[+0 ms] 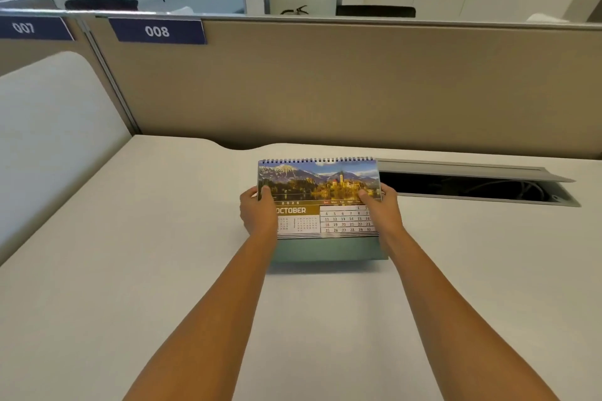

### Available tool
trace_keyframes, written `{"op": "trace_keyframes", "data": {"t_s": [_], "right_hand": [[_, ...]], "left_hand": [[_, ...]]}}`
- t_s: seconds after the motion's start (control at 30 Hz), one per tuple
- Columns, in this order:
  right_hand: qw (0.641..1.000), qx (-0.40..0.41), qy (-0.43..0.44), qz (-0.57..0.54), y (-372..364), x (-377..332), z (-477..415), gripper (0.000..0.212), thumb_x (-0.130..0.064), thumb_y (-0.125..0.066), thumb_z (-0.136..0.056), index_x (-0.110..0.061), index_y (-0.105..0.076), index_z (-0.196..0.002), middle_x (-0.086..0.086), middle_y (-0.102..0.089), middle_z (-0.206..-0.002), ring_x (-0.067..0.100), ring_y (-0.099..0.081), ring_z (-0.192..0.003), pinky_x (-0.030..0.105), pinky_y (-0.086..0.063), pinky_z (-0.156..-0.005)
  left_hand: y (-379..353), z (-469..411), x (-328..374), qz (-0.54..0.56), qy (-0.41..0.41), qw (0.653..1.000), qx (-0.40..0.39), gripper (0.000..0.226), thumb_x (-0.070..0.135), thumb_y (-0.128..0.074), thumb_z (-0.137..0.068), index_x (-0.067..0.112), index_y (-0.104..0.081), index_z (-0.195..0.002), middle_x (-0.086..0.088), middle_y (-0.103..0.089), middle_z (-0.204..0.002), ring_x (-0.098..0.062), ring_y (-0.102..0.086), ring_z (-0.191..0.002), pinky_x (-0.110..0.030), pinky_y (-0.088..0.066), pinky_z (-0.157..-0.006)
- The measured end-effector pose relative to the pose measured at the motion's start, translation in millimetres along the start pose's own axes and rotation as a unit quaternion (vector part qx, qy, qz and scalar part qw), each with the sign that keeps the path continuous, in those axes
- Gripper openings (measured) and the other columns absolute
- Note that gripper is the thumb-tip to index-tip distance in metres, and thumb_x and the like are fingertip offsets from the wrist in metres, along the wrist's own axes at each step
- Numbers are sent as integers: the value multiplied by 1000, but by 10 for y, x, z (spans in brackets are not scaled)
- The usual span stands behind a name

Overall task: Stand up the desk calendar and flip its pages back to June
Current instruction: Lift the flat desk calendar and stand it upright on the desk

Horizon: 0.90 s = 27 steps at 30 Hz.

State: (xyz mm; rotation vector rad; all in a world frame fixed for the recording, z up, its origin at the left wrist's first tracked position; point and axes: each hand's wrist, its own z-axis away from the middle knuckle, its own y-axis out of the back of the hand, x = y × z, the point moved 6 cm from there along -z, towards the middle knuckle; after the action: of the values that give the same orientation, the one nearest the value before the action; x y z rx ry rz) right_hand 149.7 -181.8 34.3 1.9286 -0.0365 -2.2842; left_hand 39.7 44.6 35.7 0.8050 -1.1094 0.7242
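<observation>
The desk calendar [321, 192] stands on the white desk [163, 270], spiral binding at the top, teal card base at the bottom. Its front page reads OCTOBER 2026 under a photo of mountains and a lakeside church. My left hand [259, 213] grips the calendar's left edge, thumb on the front of the page. My right hand [381, 210] grips the right edge the same way. Both forearms reach in from the bottom of the view.
An open cable tray [472, 185] with a raised grey lid sits in the desk just right of and behind the calendar. A beige partition [325, 85] with labels 007 and 008 runs along the desk's far edge. A white side panel [49, 127] stands at left.
</observation>
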Motion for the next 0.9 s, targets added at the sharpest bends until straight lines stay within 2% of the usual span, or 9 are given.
{"op": "trace_keyframes", "data": {"t_s": [0.1,0.2,0.33,0.43,0.57,0.67,0.77,0.9], "right_hand": [[999,-34,12,-4,-100,-154,80,37,-36,-44,-95,-18,-36,-127,2,-62,-103,7,-62,-75,15,-47,-47],[998,-62,18,-2,-200,-345,225,33,-45,-36,-96,-24,-35,-121,-3,-61,-89,8,-64,-73,16,-47,-43],[995,-90,38,-15,-387,-582,385,28,-47,-31,-96,-26,-35,-114,-3,-60,-85,6,-63,-71,11,-44,-36],[994,-95,53,-5,-529,-731,468,28,-51,-29,-95,-29,-34,-112,-6,-58,-85,5,-60,-72,10,-43,-36],[991,-113,76,17,-717,-828,517,32,-55,-26,-94,-28,-35,-109,-6,-58,-90,6,-61,-80,15,-44,-52],[987,-132,85,38,-837,-846,548,36,-57,-23,-93,-27,-35,-109,1,-58,-98,8,-59,-87,20,-43,-59],[986,-135,77,52,-894,-818,529,40,-59,-19,-92,-27,-32,-112,7,-55,-110,19,-57,-101,26,-45,-71],[988,-127,62,57,-926,-759,514,50,-60,-15,-92,-24,-32,-121,6,-53,-110,14,-57,-93,19,-41,-56]], "left_hand": [[156,36,158,-16,-37,999,2,36,44,-38,-93,19,-47,-118,-7,-62,-113,-18,-61,-85,-29,-49,-69],[410,65,325,13,-53,998,15,36,48,-35,-93,21,-48,-113,-6,-62,-108,-19,-61,-86,-34,-53,-74],[722,69,501,40,-68,996,36,34,52,-33,-92,24,-47,-104,-2,-59,-101,-16,-58,-80,-24,-45,-60],[934,74,602,66,-74,993,58,35,55,-33,-90,25,-47,-100,-2,-60,-100,-17,-59,-82,-27,-49,-68],[1170,69,662,73,-68,992,82,41,62,-33,-87,25,-47,-98,2,-57,-92,-13,-55,-70,-21,-39,-53],[1280,62,653,59,-64,992,90,46,67,-33,-84,25,-47,-96,3,-56,-85,-13,-54,-69,-21,-36,-52],[1293,52,623,44,-62,994,83,49,70,-31,-82,25,-47,-93,5,-54,-80,-13,-54,-68,-22,-34,-52],[1287,18,560,27,-67,994,80,49,70,-29,-83,25,-46,-92,6,-53,-79,-12,-52,-68,-21,-33,-53]]}}
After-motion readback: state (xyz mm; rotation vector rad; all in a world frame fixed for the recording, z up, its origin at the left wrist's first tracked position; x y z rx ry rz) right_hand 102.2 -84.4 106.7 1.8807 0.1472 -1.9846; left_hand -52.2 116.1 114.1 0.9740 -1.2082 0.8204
